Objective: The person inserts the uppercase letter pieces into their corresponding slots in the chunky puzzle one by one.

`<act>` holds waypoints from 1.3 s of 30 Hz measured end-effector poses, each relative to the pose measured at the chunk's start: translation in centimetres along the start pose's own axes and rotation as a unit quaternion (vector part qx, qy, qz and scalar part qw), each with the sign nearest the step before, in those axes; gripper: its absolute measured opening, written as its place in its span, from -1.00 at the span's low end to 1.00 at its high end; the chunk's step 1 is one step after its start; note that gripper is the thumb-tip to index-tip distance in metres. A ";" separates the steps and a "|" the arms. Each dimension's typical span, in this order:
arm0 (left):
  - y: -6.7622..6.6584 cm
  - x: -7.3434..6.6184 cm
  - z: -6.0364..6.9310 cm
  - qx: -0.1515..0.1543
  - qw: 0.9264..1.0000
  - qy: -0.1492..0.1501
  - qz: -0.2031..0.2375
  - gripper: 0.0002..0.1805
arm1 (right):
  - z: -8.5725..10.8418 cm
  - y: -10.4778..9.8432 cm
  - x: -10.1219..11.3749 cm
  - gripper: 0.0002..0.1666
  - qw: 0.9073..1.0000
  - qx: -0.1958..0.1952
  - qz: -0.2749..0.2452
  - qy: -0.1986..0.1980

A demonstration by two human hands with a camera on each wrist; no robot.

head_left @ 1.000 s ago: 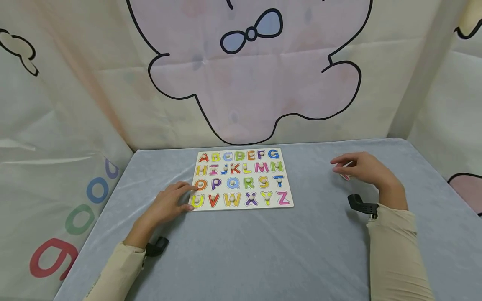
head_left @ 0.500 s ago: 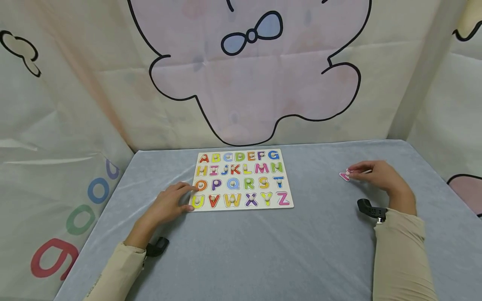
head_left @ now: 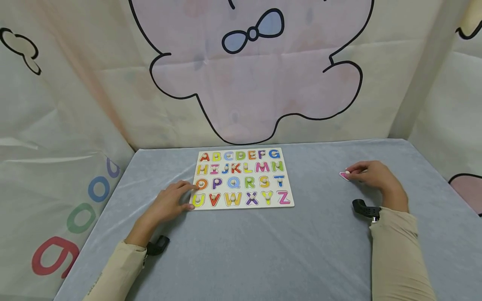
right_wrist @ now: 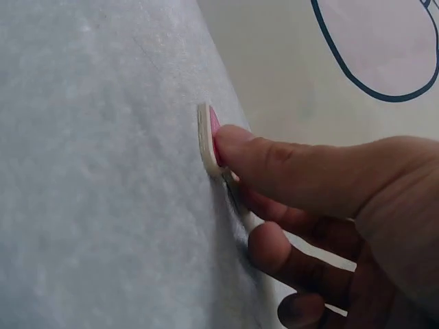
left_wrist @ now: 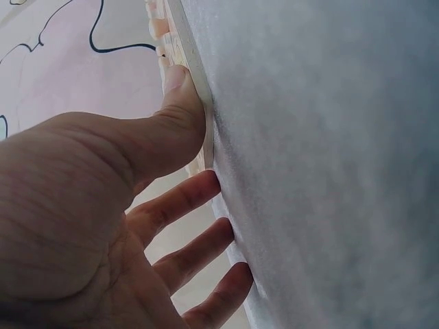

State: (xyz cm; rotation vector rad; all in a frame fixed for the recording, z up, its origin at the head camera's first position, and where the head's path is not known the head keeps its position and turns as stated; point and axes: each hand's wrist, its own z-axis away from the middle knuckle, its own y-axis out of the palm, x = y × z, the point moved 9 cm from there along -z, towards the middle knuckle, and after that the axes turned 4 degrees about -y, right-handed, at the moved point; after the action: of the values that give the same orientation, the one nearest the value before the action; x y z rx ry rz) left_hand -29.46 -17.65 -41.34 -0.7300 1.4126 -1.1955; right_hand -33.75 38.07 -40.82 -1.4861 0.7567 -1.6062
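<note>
A white alphabet puzzle board (head_left: pixel 241 209) with colourful knobbed letters lies flat on the table. My left hand (head_left: pixel 171 202) rests at its left side, index fingertip by the orange O (head_left: pixel 201 184) and thumb at the near corner. In the left wrist view, the thumb (left_wrist: pixel 175 113) touches the board's edge (left_wrist: pixel 195 75) while the other visible fingers reach out straight, apart from each other. Well right of the board, my right hand (head_left: pixel 376 177) pinches a small pink letter piece (head_left: pixel 343 176) with a pale edge. The thumb covers part of that piece (right_wrist: pixel 206 140), so its letter is unclear.
A grey-blue cloth (head_left: pixel 263 251) covers the table. Behind it hangs a pale curtain (head_left: pixel 248 104) with cartoon drawings, and similar curtains stand at both sides. Each wrist carries a black camera mount.
My right hand moves back toward the near right, then slightly left, and now pinches the pink letter piece, which was largely hidden under the hand at first. My left hand stays at the board.
</note>
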 end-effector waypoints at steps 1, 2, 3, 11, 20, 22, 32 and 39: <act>0.0 0.0 0.0 0.000 1.000 0.001 -0.001 -0.39 | -0.1 0.0 0.2 -0.41 1.000 -0.003 0.004 -0.005; 0.0 0.0 0.0 0.000 1.000 0.000 -0.001 -0.39 | -0.2 0.0 0.4 -0.43 1.000 -0.004 0.007 -0.013; 0.0 0.0 0.0 0.000 1.000 0.001 -0.002 -0.39 | -0.3 0.1 0.6 -0.44 1.000 -0.004 0.009 -0.020; 0.0 0.1 0.0 -0.002 1.000 0.004 0.001 -0.38 | -1.1 1.0 5.4 -0.59 0.996 0.020 0.006 -0.084; 0.0 0.1 0.0 -0.001 1.000 0.002 0.000 -0.39 | -2.4 4.2 10.7 -0.70 0.989 0.060 0.002 -0.136; 0.1 0.1 0.0 0.000 1.000 0.002 -0.001 -0.38 | -2.6 4.9 10.9 -0.71 0.989 0.071 0.002 -0.133; 0.2 0.2 0.0 0.003 1.000 -0.002 -0.004 -0.39 | -2.8 5.4 10.8 -0.73 0.989 0.070 0.013 -0.127; 0.2 0.3 0.0 0.003 1.000 -0.002 -0.004 -0.39 | -2.5 5.6 11.8 -0.73 0.987 0.087 0.008 -0.132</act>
State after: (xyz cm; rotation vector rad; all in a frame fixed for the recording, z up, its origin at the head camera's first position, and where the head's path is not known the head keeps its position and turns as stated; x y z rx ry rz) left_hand -29.51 -17.83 -41.64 -0.7339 1.4039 -1.2039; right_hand -35.17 24.87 -39.88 -1.5211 0.4652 -1.3894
